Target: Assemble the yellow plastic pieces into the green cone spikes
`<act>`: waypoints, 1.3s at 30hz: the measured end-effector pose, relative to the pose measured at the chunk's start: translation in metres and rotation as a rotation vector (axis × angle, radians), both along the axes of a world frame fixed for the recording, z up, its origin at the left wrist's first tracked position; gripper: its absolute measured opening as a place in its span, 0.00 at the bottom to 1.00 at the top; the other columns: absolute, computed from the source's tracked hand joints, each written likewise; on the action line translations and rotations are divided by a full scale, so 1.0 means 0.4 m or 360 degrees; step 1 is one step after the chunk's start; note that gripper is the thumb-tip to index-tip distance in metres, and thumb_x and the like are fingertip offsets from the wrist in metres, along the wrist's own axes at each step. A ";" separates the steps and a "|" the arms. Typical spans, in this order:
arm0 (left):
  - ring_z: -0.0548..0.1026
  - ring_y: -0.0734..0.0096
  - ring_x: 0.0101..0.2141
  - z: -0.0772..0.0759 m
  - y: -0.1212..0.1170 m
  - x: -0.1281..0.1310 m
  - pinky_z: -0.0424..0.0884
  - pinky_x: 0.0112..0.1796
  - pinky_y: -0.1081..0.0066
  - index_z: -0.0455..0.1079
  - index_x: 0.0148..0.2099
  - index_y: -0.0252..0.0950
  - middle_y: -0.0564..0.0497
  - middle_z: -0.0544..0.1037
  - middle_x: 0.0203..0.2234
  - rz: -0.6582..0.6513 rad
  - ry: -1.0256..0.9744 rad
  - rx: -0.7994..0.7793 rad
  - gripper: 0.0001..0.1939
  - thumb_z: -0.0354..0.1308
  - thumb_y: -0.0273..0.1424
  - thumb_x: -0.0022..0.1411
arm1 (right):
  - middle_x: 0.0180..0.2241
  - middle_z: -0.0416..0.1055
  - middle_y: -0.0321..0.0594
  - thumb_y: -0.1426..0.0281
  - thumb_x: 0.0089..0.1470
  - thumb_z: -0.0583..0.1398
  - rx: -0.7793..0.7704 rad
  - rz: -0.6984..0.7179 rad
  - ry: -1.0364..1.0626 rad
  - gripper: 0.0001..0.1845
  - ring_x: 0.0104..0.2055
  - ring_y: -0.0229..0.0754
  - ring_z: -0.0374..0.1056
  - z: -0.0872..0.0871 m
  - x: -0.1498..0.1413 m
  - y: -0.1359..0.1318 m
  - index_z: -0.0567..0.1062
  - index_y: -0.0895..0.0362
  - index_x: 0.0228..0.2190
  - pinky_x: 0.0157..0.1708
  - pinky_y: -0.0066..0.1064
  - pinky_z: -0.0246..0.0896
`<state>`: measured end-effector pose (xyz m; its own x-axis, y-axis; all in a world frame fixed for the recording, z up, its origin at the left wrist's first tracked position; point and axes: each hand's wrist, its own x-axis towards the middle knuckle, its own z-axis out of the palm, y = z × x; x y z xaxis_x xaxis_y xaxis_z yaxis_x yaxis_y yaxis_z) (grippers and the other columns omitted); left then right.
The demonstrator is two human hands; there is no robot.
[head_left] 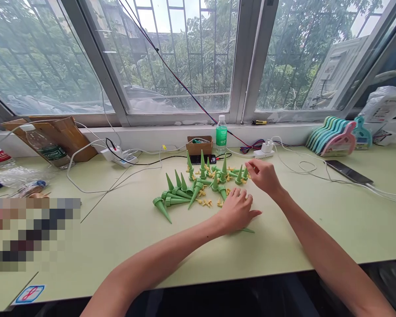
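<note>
One table point(317, 237) is covered beyond the left hand point(236, 210), thumb spread wide, by over a dozen tapered green spikes point(224, 169) and scattered yellow pieces point(206, 203). Curled fingers obscure any hold by the right hand point(262, 176); past it, one bottle point(221, 135) and one small cardboard box point(199, 148), green contents partly hidden, are seen.

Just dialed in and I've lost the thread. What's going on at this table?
A person is handling green cones and small yellow pieces on the table. The left hand is low over the near side of the pile, with one cone's tip showing beside it. The right hand is curled at the pile's right end; whether it holds anything is unclear. Some cones stand upright, others lie flat.
</note>
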<state>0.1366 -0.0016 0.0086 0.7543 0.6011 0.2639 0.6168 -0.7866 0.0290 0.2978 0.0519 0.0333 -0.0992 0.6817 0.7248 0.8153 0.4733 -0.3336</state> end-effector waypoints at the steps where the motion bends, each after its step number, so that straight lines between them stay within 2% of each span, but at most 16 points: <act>1: 0.69 0.52 0.46 0.012 0.010 -0.017 0.62 0.49 0.58 0.68 0.45 0.31 0.38 0.73 0.40 -0.0010 -0.0027 -0.0054 0.23 0.47 0.47 0.66 | 0.22 0.67 0.37 0.62 0.63 0.51 0.0005 -0.0002 0.0003 0.18 0.23 0.37 0.58 0.001 0.000 0.000 0.71 0.57 0.25 0.27 0.30 0.51; 3: 0.71 0.56 0.44 0.035 0.035 -0.058 0.66 0.45 0.63 0.67 0.45 0.32 0.41 0.74 0.38 0.0015 -0.0106 -0.0202 0.20 0.50 0.45 0.65 | 0.21 0.67 0.37 0.62 0.62 0.51 0.0013 -0.0002 0.0005 0.18 0.23 0.37 0.58 0.002 0.000 0.000 0.71 0.57 0.25 0.27 0.30 0.51; 5: 0.70 0.54 0.47 0.051 0.056 -0.098 0.67 0.42 0.64 0.64 0.51 0.33 0.41 0.73 0.42 0.0056 -0.0180 -0.0291 0.28 0.57 0.49 0.58 | 0.21 0.67 0.37 0.61 0.62 0.51 0.0014 0.0003 0.0004 0.19 0.23 0.37 0.58 0.002 0.001 0.001 0.71 0.57 0.25 0.27 0.30 0.51; 8: 0.67 0.53 0.53 0.056 0.065 -0.140 0.67 0.45 0.64 0.60 0.58 0.37 0.42 0.72 0.47 -0.0102 -0.0163 -0.0353 0.41 0.62 0.54 0.48 | 0.22 0.67 0.38 0.61 0.62 0.51 0.0016 0.0020 0.0007 0.19 0.23 0.37 0.58 0.000 0.000 0.001 0.71 0.57 0.25 0.27 0.30 0.51; 10: 0.65 0.52 0.54 0.050 0.054 -0.147 0.65 0.48 0.63 0.58 0.60 0.38 0.42 0.71 0.49 -0.0210 -0.0134 -0.0393 0.46 0.63 0.56 0.45 | 0.21 0.67 0.37 0.61 0.62 0.51 0.0027 0.0029 0.0009 0.19 0.22 0.37 0.57 -0.002 -0.002 0.001 0.71 0.57 0.25 0.27 0.30 0.50; 13: 0.65 0.50 0.53 0.035 0.031 -0.129 0.63 0.52 0.57 0.57 0.62 0.40 0.41 0.70 0.49 -0.0268 -0.0101 -0.0372 0.49 0.62 0.59 0.42 | 0.20 0.65 0.37 0.62 0.62 0.51 0.0048 0.0035 0.0002 0.19 0.22 0.37 0.56 -0.003 -0.008 -0.001 0.71 0.57 0.24 0.27 0.30 0.50; 18: 0.60 0.41 0.56 0.011 0.018 -0.064 0.49 0.57 0.43 0.64 0.60 0.41 0.38 0.67 0.51 -0.0270 -0.0071 -0.0141 0.45 0.57 0.62 0.45 | 0.20 0.64 0.37 0.62 0.62 0.50 0.0034 0.0084 -0.0030 0.19 0.23 0.37 0.56 -0.007 -0.018 -0.001 0.69 0.57 0.23 0.27 0.30 0.50; 23: 0.60 0.40 0.56 -0.008 0.041 -0.025 0.47 0.57 0.39 0.66 0.58 0.39 0.36 0.68 0.52 -0.0269 0.0042 -0.0131 0.45 0.54 0.63 0.47 | 0.19 0.62 0.36 0.62 0.63 0.50 0.0005 0.0098 -0.0049 0.20 0.23 0.37 0.55 -0.014 -0.023 0.003 0.67 0.56 0.22 0.27 0.29 0.49; 28: 0.63 0.43 0.54 -0.016 0.062 -0.020 0.49 0.56 0.39 0.69 0.53 0.39 0.40 0.72 0.47 -0.0178 0.0002 -0.0126 0.36 0.54 0.59 0.51 | 0.19 0.62 0.35 0.62 0.63 0.50 -0.0017 0.0106 -0.0052 0.21 0.22 0.36 0.53 -0.018 -0.027 0.004 0.65 0.56 0.21 0.27 0.29 0.48; 33: 0.70 0.54 0.45 -0.013 0.061 -0.029 0.51 0.57 0.43 0.70 0.47 0.38 0.45 0.75 0.40 -0.0101 0.0053 -0.0132 0.21 0.50 0.47 0.61 | 0.19 0.61 0.34 0.62 0.63 0.50 -0.0014 0.0147 -0.0045 0.20 0.22 0.36 0.52 -0.024 -0.034 0.003 0.64 0.56 0.21 0.26 0.29 0.47; 39: 0.71 0.58 0.44 -0.012 0.060 -0.052 0.56 0.54 0.53 0.71 0.46 0.38 0.47 0.75 0.38 -0.0157 0.0090 -0.0116 0.17 0.49 0.43 0.64 | 0.18 0.59 0.34 0.62 0.63 0.51 0.0023 0.0196 -0.0036 0.20 0.22 0.35 0.52 -0.030 -0.042 0.004 0.67 0.57 0.22 0.26 0.28 0.47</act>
<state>0.1158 0.0225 0.0039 0.8233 0.5392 0.1775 0.5387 -0.8407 0.0554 0.2811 0.0533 0.0215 -0.1983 0.6526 0.7313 0.7579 0.5752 -0.3078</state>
